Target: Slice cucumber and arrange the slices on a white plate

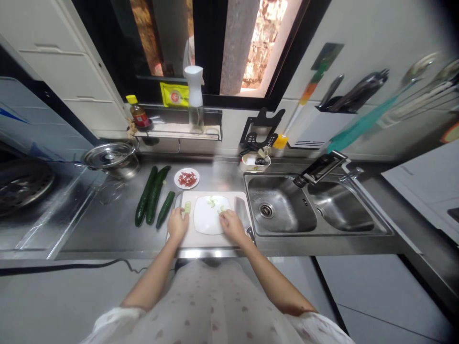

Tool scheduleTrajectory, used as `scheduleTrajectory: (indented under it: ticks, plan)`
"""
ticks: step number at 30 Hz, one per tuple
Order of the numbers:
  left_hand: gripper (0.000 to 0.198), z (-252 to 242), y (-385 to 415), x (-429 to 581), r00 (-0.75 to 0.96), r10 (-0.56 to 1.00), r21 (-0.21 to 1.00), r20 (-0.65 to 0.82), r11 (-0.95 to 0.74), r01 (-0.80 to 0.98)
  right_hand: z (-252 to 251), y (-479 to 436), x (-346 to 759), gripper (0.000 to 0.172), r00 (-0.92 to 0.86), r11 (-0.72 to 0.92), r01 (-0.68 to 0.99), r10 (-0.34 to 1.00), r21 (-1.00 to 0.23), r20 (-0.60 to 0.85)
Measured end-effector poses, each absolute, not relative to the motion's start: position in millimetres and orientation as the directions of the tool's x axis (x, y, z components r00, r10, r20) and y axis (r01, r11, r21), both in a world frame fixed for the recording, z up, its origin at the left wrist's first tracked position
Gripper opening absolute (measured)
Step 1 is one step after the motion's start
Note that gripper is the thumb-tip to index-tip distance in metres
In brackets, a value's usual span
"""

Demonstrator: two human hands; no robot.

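Note:
A white plate [208,222] lies on a pale cutting board [191,239] in front of me, with a few thin green cucumber slices [211,202] near its far edge. Over the plate's right side, my right hand [232,228] is closed, its fingertips pinching cucumber slices. At the board's left side, the fingers of my left hand [178,224] are curled around a small stack of cucumber slices [187,207]. A knife [241,208] rests on the right of the board, its dark handle toward me and partly behind my right wrist.
Several whole or cut cucumbers [154,193] lie left of the board. Behind it is a small plate of chopped red pieces [187,179]. A lidded steel pot [116,160] stands back left. The double sink [287,210] with its faucet [319,169] is right. A shelf [175,134] holds bottles.

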State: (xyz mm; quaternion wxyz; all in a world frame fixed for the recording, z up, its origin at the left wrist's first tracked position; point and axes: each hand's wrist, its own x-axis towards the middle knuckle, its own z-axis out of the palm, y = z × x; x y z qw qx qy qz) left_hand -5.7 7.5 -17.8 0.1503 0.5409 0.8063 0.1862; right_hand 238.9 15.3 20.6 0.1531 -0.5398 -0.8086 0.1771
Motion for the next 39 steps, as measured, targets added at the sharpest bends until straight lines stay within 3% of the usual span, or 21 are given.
scheduleTrajectory:
  ticks: [5, 10, 15, 21, 27, 33, 39]
  plan:
    - [0.037, -23.0, 9.4, -12.8, -0.392, 0.914, 0.36, -0.102, 0.401, 0.842, 21.3, 11.5, 236.5, 0.026, -0.365, 0.362, 0.786, 0.926, -0.501, 0.097]
    - [0.029, -22.7, 13.3, -7.4, -0.425, 0.9, 0.391, -0.098, 0.427, 0.815, 23.7, 10.2, 233.7, 0.027, -0.361, 0.357, 0.78, 0.928, -0.515, 0.095]
    - [0.015, -27.3, 14.6, -8.4, -0.461, 0.881, 0.53, -0.104, 0.441, 0.724, 24.5, 7.0, 234.0, 0.024, -0.348, 0.353, 0.786, 0.931, -0.508, 0.108]
    - [0.012, -26.9, 17.5, -13.4, -0.448, 0.889, 0.841, -0.092, 0.31, 0.443, 24.4, 5.5, 234.4, 0.02, -0.337, 0.394, 0.704, 0.918, -0.591, 0.21]
    - [0.021, 12.5, 22.0, -8.4, -0.211, 0.973, 0.987, -0.09, 0.115, 0.11, 41.5, 12.4, 226.0, 0.017, -0.334, 0.406, 0.615, 0.911, -0.675, 0.244]
    - [0.026, 72.5, 17.1, -0.4, 0.113, 0.993, 0.997, -0.025, 0.017, 0.072, 73.4, 19.4, 213.2, 0.018, -0.33, 0.413, 0.493, 0.903, -0.766, 0.274]
    - [0.029, 114.0, 11.3, 11.7, 0.21, 0.976, 0.984, 0.053, -0.087, 0.155, 95.7, 21.9, 203.3, 0.015, -0.404, 0.481, 0.401, 0.857, -0.78, 0.321]
